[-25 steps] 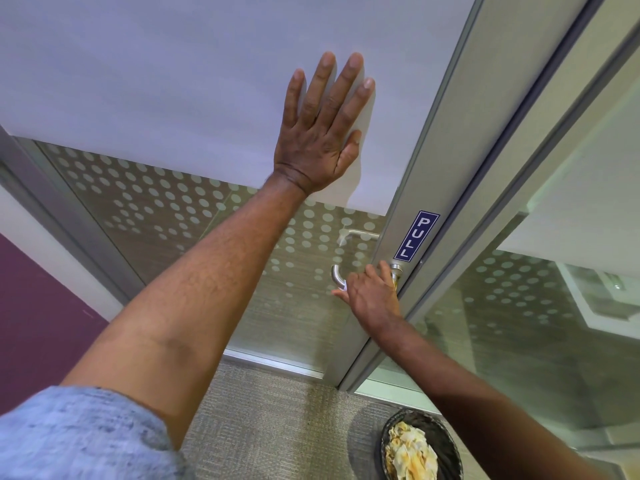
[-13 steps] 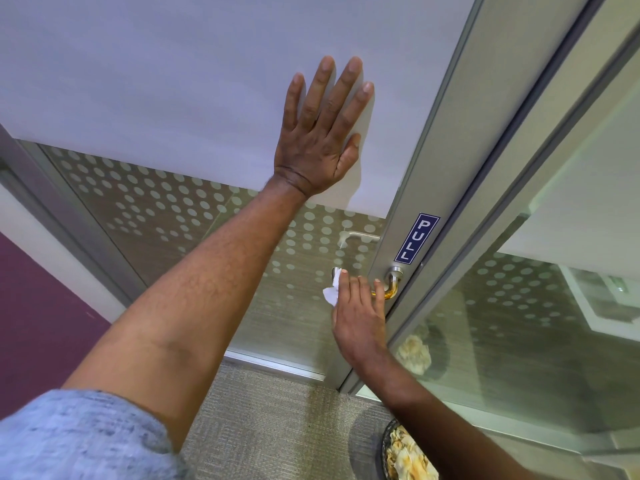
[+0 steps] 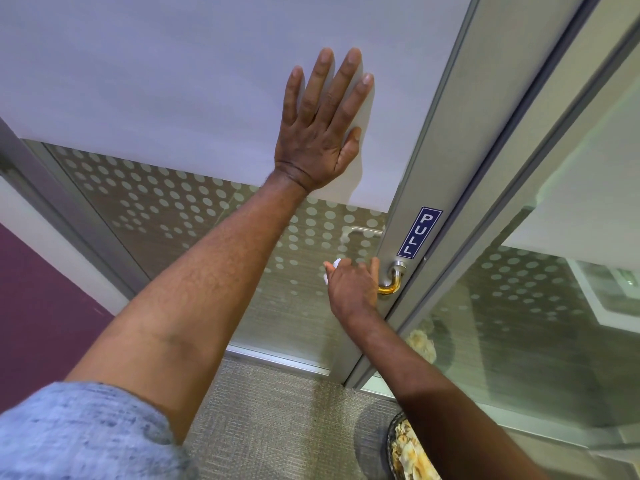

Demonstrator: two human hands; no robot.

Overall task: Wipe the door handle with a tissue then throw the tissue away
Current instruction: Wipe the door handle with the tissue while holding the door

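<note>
A metal lever door handle (image 3: 393, 279) juts from the aluminium door frame, just under a blue PULL sign (image 3: 419, 232). My right hand (image 3: 353, 289) is wrapped over the handle's grip and holds a white tissue (image 3: 330, 269), which sticks out at the left past my fingers. Only the curved neck of the handle shows; the grip is hidden under my hand. My left hand (image 3: 320, 126) is pressed flat, fingers spread, against the frosted upper part of the glass door (image 3: 173, 74).
A black mesh waste bin (image 3: 407, 452) full of crumpled paper stands on the carpet at the lower right, below my right forearm. A glass partition (image 3: 540, 323) lies to the right of the door frame. A maroon wall is at the left.
My right hand slid left along the handle, away from the frame, so the handle's neck now shows and the tissue pokes out at the left. The left hand stayed flat on the door.
</note>
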